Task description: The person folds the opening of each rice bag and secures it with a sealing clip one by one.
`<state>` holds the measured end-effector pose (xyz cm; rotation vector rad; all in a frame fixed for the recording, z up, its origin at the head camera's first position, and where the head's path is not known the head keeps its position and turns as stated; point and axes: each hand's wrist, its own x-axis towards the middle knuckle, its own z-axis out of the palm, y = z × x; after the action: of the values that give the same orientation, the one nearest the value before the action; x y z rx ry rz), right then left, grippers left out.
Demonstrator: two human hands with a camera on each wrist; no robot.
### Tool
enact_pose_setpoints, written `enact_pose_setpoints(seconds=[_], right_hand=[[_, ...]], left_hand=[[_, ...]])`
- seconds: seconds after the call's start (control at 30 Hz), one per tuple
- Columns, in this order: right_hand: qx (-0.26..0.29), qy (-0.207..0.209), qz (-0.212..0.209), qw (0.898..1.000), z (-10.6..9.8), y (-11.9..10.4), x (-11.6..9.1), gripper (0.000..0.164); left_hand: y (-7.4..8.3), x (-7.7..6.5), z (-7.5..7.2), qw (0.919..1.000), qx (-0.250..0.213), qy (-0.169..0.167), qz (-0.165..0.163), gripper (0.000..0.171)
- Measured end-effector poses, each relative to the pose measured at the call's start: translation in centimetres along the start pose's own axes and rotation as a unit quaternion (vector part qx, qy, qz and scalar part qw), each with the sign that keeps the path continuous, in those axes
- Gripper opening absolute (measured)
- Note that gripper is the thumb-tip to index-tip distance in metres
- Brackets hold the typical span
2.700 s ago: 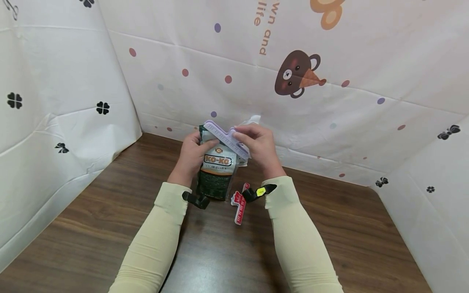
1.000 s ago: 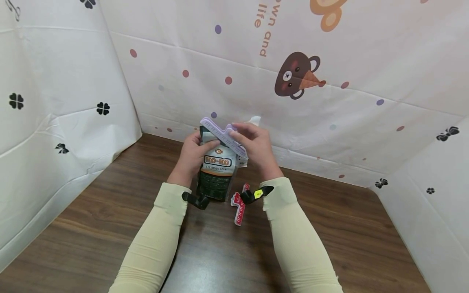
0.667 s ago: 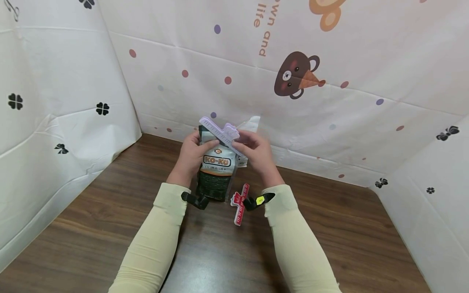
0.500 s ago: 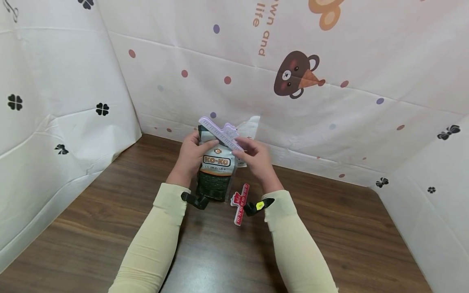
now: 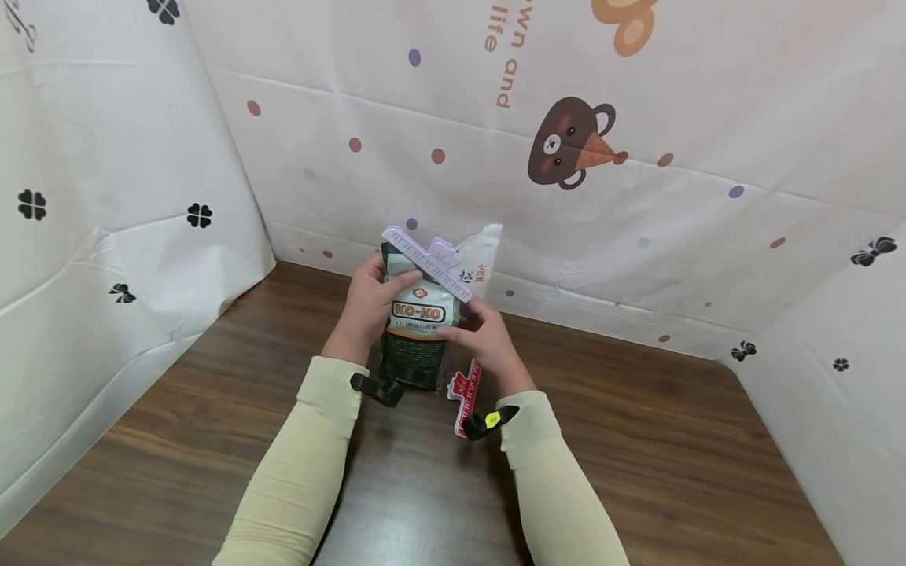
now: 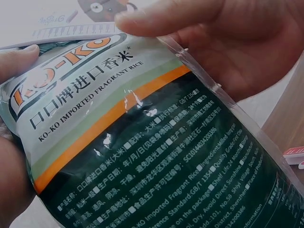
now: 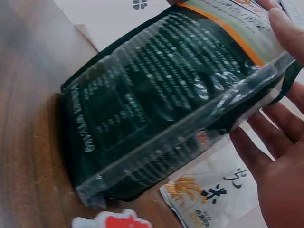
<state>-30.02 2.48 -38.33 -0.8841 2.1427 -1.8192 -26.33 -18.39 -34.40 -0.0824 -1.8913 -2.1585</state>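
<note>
A green and silver KO-KO rice bag [image 5: 414, 354] stands upright on the table. Diagonally across its top sits a lilac bag clip [image 5: 423, 258] with piano-key marks. My left hand [image 5: 362, 303] grips the bag's upper left side, thumb on the front. On the opposite side, my right hand [image 5: 490, 342] holds the bag's edge, its thumb [image 7: 285, 31] on the front and its fingers [image 7: 273, 130] at the side and behind. Neither hand covers most of the clip. The bag's back is hidden.
Behind the KO-KO bag leans a white rice bag [image 5: 487, 245], partly hidden. A red bag clip [image 5: 463, 389] lies on the brown wooden table [image 5: 637, 440], close in front of the bag and partly behind the right wrist's camera. A patterned white cloth [image 5: 340, 189] rises behind the table.
My right hand has left the lilac clip's handle and slid down to the bag's right side. The clip stays across the bag's top. More of the white bag shows; my left hand keeps its hold.
</note>
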Motion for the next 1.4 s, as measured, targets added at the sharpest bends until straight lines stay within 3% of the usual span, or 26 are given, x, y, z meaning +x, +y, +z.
enact_pose_setpoints(seconds=[0.13, 0.4, 0.57, 0.77, 0.93, 1.27, 1.4], right_hand=[[0.009, 0.006, 0.018, 1.0, 0.3, 0.5, -0.4, 0.069], [0.019, 0.021, 0.03, 0.999, 0.6, 1.0, -0.6, 0.07], [0.014, 0.025, 0.031, 0.999, 0.4, 1.2, -0.8, 0.07], [0.017, 0.01, 0.039, 0.999, 0.3, 1.0, -0.7, 0.071], [0.02, 0.004, 0.049, 0.999, 0.2, 1.0, -0.5, 0.074], [0.018, 0.018, 0.027, 0.999, 0.2, 1.2, -0.5, 0.073], [0.022, 0.018, 0.022, 0.999, 0.3, 1.3, -0.6, 0.073]], left_hand=[[-0.1, 0.1, 0.3, 1.0, 0.0, 0.0, 0.002, 0.039], [-0.4, 0.0, -0.1, 0.9991, 0.038, 0.015, -0.01, 0.044], [-0.8, -0.1, -0.8, 0.9966, 0.081, -0.015, -0.002, 0.044], [-0.7, -0.2, -2.3, 0.9798, 0.189, -0.06, -0.028, 0.056], [-0.4, -0.1, -3.4, 0.9651, 0.235, -0.103, -0.055, 0.07], [-1.0, -0.1, -4.6, 0.9406, 0.245, -0.216, -0.091, 0.083], [-1.3, -0.1, -4.8, 0.9394, 0.235, -0.229, -0.1, 0.082]])
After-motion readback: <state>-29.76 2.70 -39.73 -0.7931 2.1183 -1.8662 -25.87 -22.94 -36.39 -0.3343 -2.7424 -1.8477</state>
